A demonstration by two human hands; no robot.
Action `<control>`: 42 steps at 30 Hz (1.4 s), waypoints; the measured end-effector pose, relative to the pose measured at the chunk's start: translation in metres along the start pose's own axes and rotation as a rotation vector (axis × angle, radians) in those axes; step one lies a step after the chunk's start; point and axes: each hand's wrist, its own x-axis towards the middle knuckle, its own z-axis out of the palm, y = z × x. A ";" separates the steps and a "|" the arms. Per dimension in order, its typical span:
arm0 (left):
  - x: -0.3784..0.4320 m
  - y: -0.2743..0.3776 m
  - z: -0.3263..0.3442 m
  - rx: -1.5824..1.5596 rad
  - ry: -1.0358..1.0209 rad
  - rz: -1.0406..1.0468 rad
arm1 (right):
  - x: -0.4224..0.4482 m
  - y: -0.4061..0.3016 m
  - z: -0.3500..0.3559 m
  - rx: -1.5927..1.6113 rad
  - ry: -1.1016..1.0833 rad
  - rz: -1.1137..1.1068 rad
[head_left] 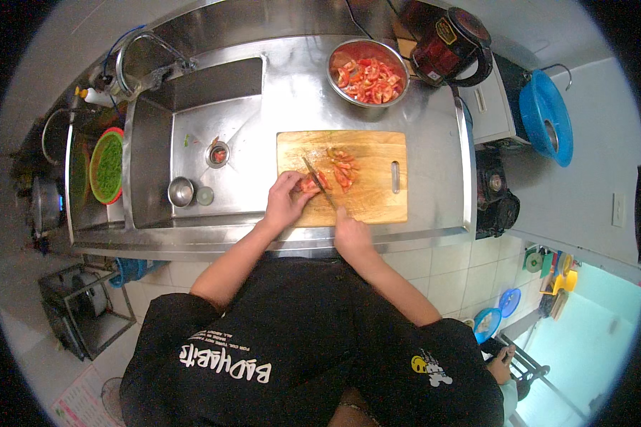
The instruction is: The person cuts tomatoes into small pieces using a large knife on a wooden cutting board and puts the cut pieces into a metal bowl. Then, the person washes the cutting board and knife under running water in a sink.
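Observation:
A wooden cutting board (374,187) lies on the steel counter right of the sink. My left hand (287,198) holds a tomato piece (311,184) at the board's left side, fingertips bent over it. In my right hand (352,234) is the handle of a kitchen knife (318,180), its blade slanting up and left across that tomato. Cut tomato wedges (344,169) lie just right of the blade. Beyond the board stands a steel bowl (368,104) holding many tomato pieces (374,80).
The steel sink (235,123) on the left holds a small metal cup (181,192) and a small round greenish item (205,196). Chopped greens fill a basket (107,165) farther left. A dark electric kettle (448,48) stands at the back right. Another person's hand (501,365) shows at lower right.

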 end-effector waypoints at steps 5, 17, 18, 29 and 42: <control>-0.002 -0.004 0.007 -0.045 0.104 -0.191 | -0.027 0.010 -0.010 -0.022 -0.104 0.014; -0.007 -0.002 0.000 0.060 0.030 -0.029 | -0.022 0.002 -0.020 0.089 -0.105 0.085; -0.002 -0.004 -0.001 0.054 0.049 -0.019 | -0.023 0.004 -0.019 0.074 -0.084 0.069; 0.002 -0.002 0.006 0.001 0.081 0.019 | -0.041 0.004 -0.015 -0.025 0.123 -0.095; 0.009 -0.003 0.004 0.012 0.024 0.022 | 0.026 -0.027 -0.002 -0.015 0.097 -0.033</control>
